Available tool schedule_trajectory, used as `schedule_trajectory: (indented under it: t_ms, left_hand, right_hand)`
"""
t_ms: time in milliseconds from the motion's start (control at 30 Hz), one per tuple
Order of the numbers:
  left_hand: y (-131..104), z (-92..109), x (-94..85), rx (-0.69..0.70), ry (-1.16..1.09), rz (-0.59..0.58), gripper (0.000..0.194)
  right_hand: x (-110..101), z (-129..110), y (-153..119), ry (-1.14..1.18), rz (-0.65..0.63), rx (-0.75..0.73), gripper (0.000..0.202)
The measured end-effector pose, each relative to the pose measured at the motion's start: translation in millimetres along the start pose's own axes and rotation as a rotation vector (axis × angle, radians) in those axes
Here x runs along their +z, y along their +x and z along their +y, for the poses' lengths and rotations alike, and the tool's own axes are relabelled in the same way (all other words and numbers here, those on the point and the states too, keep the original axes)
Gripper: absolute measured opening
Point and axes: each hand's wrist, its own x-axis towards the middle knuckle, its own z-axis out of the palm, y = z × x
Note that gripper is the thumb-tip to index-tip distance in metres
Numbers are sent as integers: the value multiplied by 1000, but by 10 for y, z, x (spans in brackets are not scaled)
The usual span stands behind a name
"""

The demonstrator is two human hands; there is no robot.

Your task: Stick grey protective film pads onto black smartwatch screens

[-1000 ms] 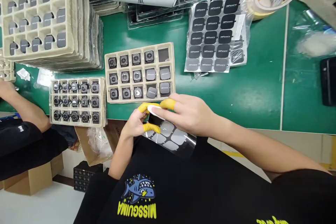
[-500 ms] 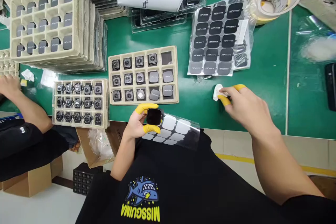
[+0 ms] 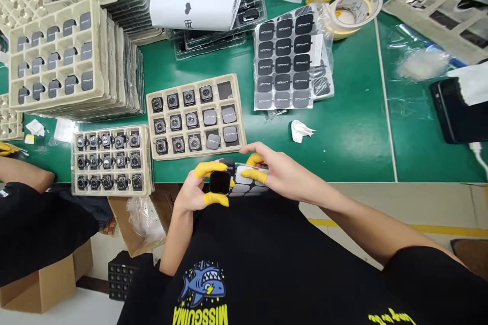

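Observation:
My left hand [image 3: 190, 190], with yellow finger cots, grips a square smartwatch body [image 3: 220, 182] by its edges, dark screen facing up. A clear sticker sheet [image 3: 249, 188] with pale rounded squares sits just behind and right of the watch. My right hand [image 3: 280, 170], also in yellow finger cots, has its fingers closed on the top edge of that sheet. A dark printed sticker [image 3: 229, 164] shows between the hands, partly hidden. Up and right on the green table lies a crumpled white wipe [image 3: 301, 131], apart from both hands.
Ahead stands a beige tray [image 3: 194, 157] of watch bodies; another tray [image 3: 150, 183] is at its left. Stacked trays [image 3: 102, 94] rise at the back left. Printed sticker sheets [image 3: 284, 104], a tape roll [image 3: 356, 7] and a black device [image 3: 453, 117] lie rightward. A co-worker's arm [image 3: 26, 170] is far left.
My right hand has let go of the white wipe on the table and come left to the sticker sheet. My left hand still holds the watch. The view has shifted rightward.

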Motion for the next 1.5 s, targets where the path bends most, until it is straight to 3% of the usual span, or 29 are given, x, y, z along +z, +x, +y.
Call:
schedule_trajectory:
  t_ms: [200, 433, 533, 667, 733, 900, 1000, 1100, 1233, 1400, 1500]
  left_hand:
    - [-60, 77, 14, 58, -24, -77, 72]
    - [4, 86, 31, 32, 277, -68, 77]
    - [81, 142, 60, 59, 301, -137, 75]
    - [117, 162, 82, 55, 296, -147, 75]
    - [83, 123, 85, 0, 264, -130, 76]
    - [-34, -56, 112, -131, -61, 32, 78]
    - [-50, -107, 134, -118, -218, 118, 80]
    - [-31, -94, 144, -129, -279, 150, 78]
    - [-9, -90, 141, -169, -334, 132, 80]
    - [-47, -107, 103, -141, -270, 98, 82]
    - [-64, -40, 78, -38, -130, 15, 77]
  right_hand:
    - [-32, 71, 56, 127, 42, -20, 52]
    - [-165, 33, 166, -41, 13, -143, 38]
    - [-235, -16, 269, -10, 5, -156, 39]
    - [-233, -18, 363, 22, -27, -226, 31]
    - [-175, 18, 371, -53, 50, -340, 23]
    - [52, 147, 315, -545, 458, -767, 23]
    - [114, 213, 232, -602, 541, -918, 31]
    - [75, 253, 116, -515, 490, -913, 34]
    - [-18, 238, -4, -465, 343, -775, 30]
    - [24, 155, -2, -478, 410, -893, 24]
    - [94, 123, 31, -434, 433, -834, 11]
